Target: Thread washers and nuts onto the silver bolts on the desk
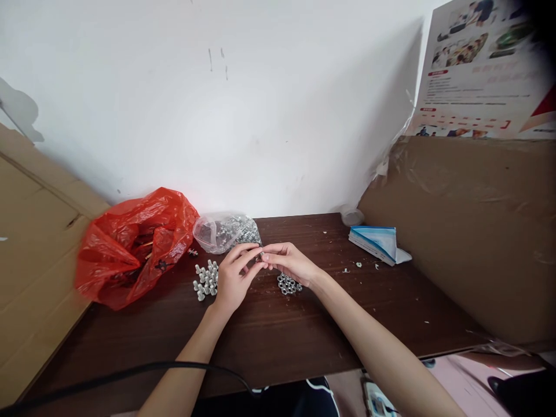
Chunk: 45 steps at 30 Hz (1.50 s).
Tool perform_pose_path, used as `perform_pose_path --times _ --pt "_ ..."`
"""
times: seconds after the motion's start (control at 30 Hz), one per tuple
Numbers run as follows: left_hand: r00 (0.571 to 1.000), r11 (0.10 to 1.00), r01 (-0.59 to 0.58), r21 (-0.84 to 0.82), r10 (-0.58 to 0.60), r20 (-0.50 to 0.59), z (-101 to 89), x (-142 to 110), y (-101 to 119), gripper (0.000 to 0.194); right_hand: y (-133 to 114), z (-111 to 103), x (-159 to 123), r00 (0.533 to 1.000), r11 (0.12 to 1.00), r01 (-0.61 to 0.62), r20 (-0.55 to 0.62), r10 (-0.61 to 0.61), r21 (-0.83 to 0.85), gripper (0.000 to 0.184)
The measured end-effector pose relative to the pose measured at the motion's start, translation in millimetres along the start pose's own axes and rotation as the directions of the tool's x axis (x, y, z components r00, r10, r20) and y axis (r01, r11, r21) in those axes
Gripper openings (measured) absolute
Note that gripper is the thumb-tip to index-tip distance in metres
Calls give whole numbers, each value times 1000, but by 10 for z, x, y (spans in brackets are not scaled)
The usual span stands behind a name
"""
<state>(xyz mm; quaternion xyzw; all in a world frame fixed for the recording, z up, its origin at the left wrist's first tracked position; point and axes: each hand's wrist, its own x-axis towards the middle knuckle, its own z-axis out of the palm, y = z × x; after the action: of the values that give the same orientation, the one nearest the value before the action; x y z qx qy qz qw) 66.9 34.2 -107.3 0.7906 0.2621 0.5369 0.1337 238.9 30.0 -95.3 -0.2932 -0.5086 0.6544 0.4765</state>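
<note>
My left hand [234, 277] and my right hand [289, 260] meet above the middle of the table. Between their fingertips both pinch a small metal fastener [261, 255]; fingers cover most of it, so I cannot tell whether it is a bolt, a nut or the two together. Beside my left hand, several pale bolts [205, 281] stand on their heads in a cluster. Under my right wrist lies a pile of silver hex nuts [288, 284]. Just behind the hands sits a clear plastic bag [207, 233] full of small metal parts.
An open red plastic bag [169, 211] with dark contents stands at the left. Back right are a blue and white tissue pack [373, 240] and a roll of tape [351, 216]. Cardboard walls [473, 231] flank the table [278, 341]. A black cable [174, 365] crosses the front.
</note>
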Motion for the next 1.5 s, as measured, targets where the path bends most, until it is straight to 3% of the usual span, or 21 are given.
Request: perform_pose_path --times 0.47,1.5 --pt "1000 1000 24 -7 -24 5 -17 7 -22 26 1 -11 15 1000 998 -4 -7 5 57 24" --pt "998 997 65 30 -65 19 6 -59 -67 26 79 -22 28 999 999 17 -46 -19 -42 28"
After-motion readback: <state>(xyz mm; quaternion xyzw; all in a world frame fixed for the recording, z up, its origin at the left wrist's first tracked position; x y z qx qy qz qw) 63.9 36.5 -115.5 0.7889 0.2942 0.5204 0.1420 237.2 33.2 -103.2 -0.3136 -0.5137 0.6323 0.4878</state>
